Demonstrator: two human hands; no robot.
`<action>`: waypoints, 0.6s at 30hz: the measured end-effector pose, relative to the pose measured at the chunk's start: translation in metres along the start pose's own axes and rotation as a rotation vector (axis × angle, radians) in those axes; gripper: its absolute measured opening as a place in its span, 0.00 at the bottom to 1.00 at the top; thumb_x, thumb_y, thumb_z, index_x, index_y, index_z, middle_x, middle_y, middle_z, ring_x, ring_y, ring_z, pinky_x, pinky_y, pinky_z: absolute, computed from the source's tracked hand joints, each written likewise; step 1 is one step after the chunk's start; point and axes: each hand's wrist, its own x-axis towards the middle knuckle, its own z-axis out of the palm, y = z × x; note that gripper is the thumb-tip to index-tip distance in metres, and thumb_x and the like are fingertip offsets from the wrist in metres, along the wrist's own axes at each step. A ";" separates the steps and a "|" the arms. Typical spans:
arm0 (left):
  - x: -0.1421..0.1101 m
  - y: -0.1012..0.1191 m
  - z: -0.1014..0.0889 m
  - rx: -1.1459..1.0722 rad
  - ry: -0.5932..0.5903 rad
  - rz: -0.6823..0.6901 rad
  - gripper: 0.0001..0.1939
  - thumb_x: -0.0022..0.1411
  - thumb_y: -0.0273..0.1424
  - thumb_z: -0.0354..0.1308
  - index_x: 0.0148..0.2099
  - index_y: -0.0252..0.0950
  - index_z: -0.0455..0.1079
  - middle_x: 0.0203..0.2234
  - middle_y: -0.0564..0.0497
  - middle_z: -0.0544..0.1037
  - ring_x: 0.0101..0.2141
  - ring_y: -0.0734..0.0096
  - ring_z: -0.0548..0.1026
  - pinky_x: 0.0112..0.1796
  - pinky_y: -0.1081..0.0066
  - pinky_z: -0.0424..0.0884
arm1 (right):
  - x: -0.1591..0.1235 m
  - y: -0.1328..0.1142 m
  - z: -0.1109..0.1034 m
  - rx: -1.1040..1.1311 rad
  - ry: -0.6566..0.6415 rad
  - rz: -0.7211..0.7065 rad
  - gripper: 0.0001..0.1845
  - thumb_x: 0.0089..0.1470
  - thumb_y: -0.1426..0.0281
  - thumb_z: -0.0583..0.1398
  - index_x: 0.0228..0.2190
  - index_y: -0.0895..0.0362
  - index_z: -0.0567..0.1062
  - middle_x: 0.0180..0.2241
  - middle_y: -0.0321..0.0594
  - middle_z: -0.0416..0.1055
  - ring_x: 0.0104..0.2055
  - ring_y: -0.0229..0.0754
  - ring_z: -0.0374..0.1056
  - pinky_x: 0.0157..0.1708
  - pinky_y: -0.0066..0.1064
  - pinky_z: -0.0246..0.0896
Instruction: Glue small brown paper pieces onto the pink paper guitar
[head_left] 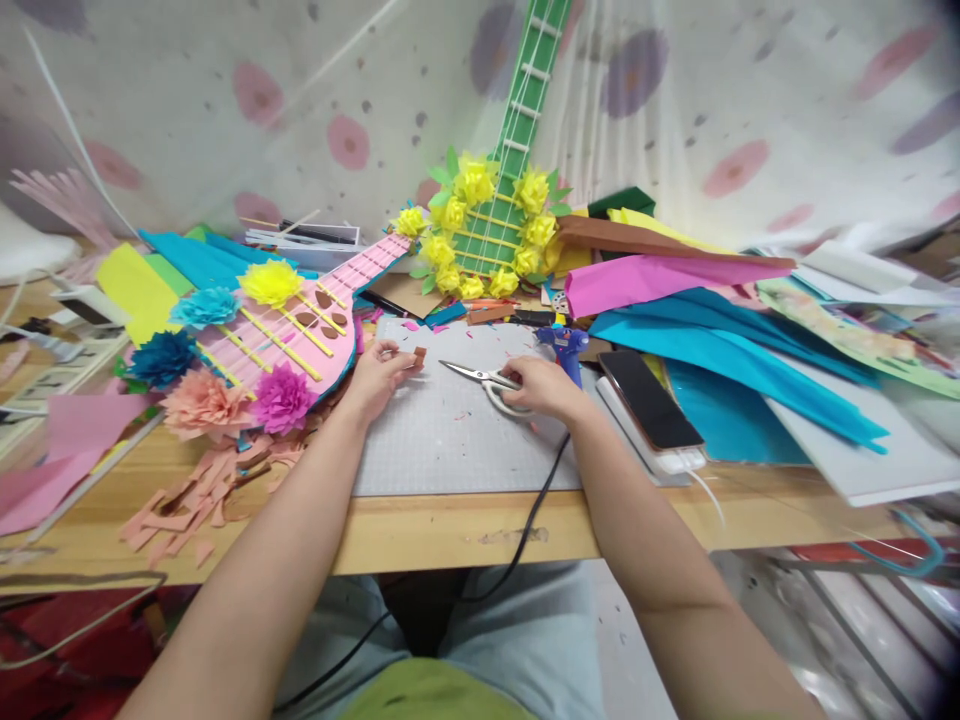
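Observation:
Between the fingertips of my left hand (384,372) is a small piece of brown paper (420,356). My right hand (546,387) grips a pair of scissors (480,376) by the handles, the blades pointing left toward the brown piece but apart from it. Both hands are over a grey cutting mat (450,455) sprinkled with tiny scraps. Left of the mat lies a pink paper guitar (330,345) with large paper flowers and yellow strips. A blue glue gun (568,345) rests just beyond my right hand.
A green paper guitar (504,215) ringed with yellow flowers leans at the back. Peach paper scraps (187,500) lie at the left front. To the right are a phone (651,400) and folded blue paper (742,350). A black cord (541,510) hangs over the table edge.

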 end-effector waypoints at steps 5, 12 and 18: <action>0.005 -0.001 -0.003 -0.009 -0.055 0.009 0.19 0.40 0.19 0.66 0.32 0.36 0.60 0.23 0.55 0.75 0.31 0.71 0.79 0.39 0.65 0.74 | 0.004 0.005 0.004 0.290 0.204 -0.011 0.14 0.46 0.69 0.60 0.38 0.56 0.70 0.37 0.41 0.74 0.36 0.41 0.68 0.36 0.30 0.58; 0.006 -0.002 -0.003 0.002 -0.063 0.081 0.20 0.39 0.21 0.69 0.29 0.35 0.59 0.20 0.59 0.73 0.28 0.74 0.77 0.39 0.66 0.74 | 0.004 -0.009 0.007 0.325 0.290 0.023 0.26 0.42 0.57 0.65 0.40 0.57 0.66 0.39 0.45 0.71 0.39 0.45 0.66 0.37 0.33 0.59; 0.005 -0.002 -0.003 0.014 -0.111 0.111 0.19 0.41 0.21 0.68 0.29 0.36 0.59 0.21 0.57 0.74 0.28 0.75 0.76 0.39 0.67 0.73 | -0.005 -0.022 0.005 0.283 -0.011 -0.028 0.27 0.42 0.53 0.66 0.38 0.57 0.69 0.35 0.42 0.72 0.35 0.42 0.66 0.32 0.30 0.56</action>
